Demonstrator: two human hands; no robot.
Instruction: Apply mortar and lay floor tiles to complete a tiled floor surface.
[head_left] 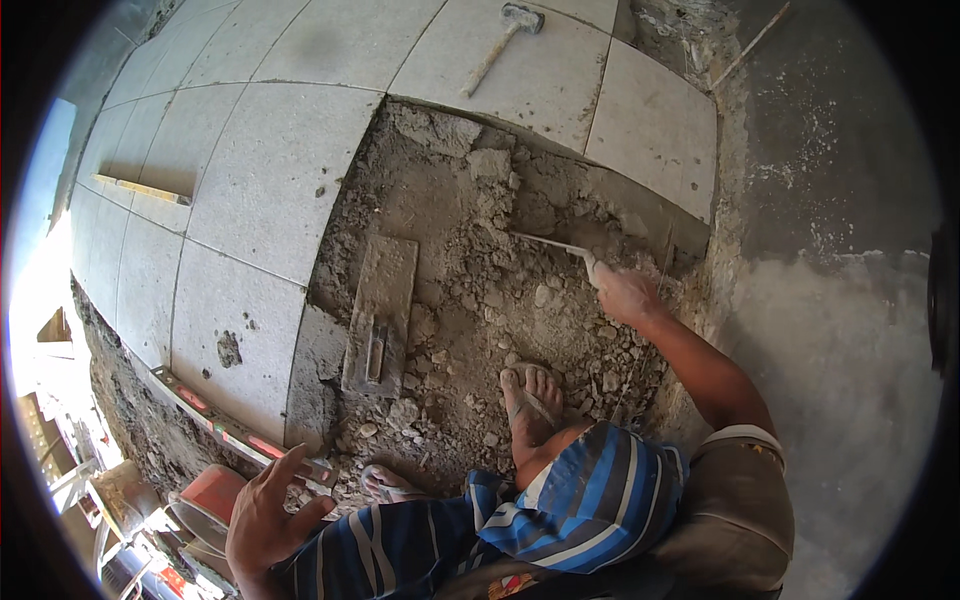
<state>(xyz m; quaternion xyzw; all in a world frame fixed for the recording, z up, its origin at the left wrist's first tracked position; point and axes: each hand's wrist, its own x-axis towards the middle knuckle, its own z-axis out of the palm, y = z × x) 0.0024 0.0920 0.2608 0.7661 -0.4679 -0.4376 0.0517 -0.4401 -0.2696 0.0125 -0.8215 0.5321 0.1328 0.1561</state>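
Note:
My right hand [628, 297] is closed around the handle of a trowel [548, 242]. Its thin blade points left and lies at the rough mortar and rubble bed [455, 220], seen nearly edge-on. Down at the lower left, my left hand [265, 520] hangs beside my knee with thumb and fingers apart, holding nothing. A long mortar-caked float [382, 290] rests on the bed, its handle facing up. Close above my left hand, a spirit level [225, 425] with red parts lies along the tile edge.
Pale square tiles [290, 150] surround the bed on the left and far sides. A mallet [505, 48] and a yellow strip [143, 189] lie on them. A grey wall [830, 330] stands right. A red bucket [210, 495] and clutter sit lower left. My sandalled feet [530, 405] stand in rubble.

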